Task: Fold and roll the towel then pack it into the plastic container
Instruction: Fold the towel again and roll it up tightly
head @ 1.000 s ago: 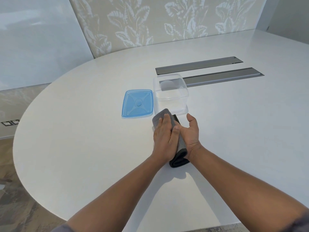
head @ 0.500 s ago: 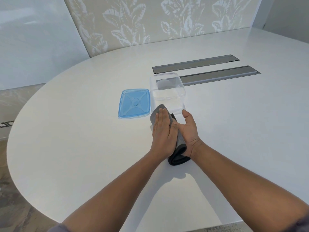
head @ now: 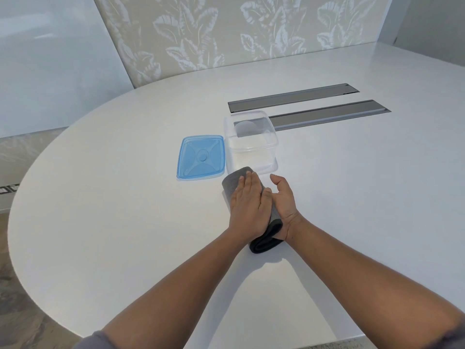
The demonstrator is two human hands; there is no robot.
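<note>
So left of centre the blue lid (head: pixel 201 157) is lying flat on the white table (head: pixel 100 197), just beside the clear plastic container (head: pixel 251 142), which is sitting open. Right below the container, mid-frame, the grey towel (head: pixel 232 183) is lying folded into a long strip, its far end nearly touching the container's front wall. I'm pressing my left hand (head: pixel 249 205) flat on top of it, fingers straight and together. My right hand (head: pixel 283 202) is cupping the towel's right edge, thumb sticking up; its fingers are tucked behind my left hand, so I can't really tell how they're lying. Upper right, two grey metal strips (head: pixel 327 113) are sitting flush in the tabletop.
</note>
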